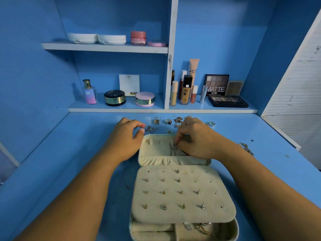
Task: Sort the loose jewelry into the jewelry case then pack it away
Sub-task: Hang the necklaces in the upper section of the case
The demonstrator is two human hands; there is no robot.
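A cream jewelry case (156,160) lies open on the blue desk. Its earring panel (184,195) carries several studs. My right hand (196,138) is over the lid section and pinches a thin silver necklace (172,149) at the hooks there. My left hand (126,138) hovers at the lid's left edge with fingers loosely curled, holding nothing. Loose rings (168,121) and a silver chain piece (151,129) lie on the desk behind the case. Another chain (246,148) lies to the right of my right wrist.
A low shelf behind the desk holds a perfume bottle (89,92), powder jars (115,97), foundation bottles (186,89) and eyeshadow palettes (227,101). An upper shelf carries white compacts (97,38) and a pink jar (138,37). A white slatted panel (298,91) stands at the right.
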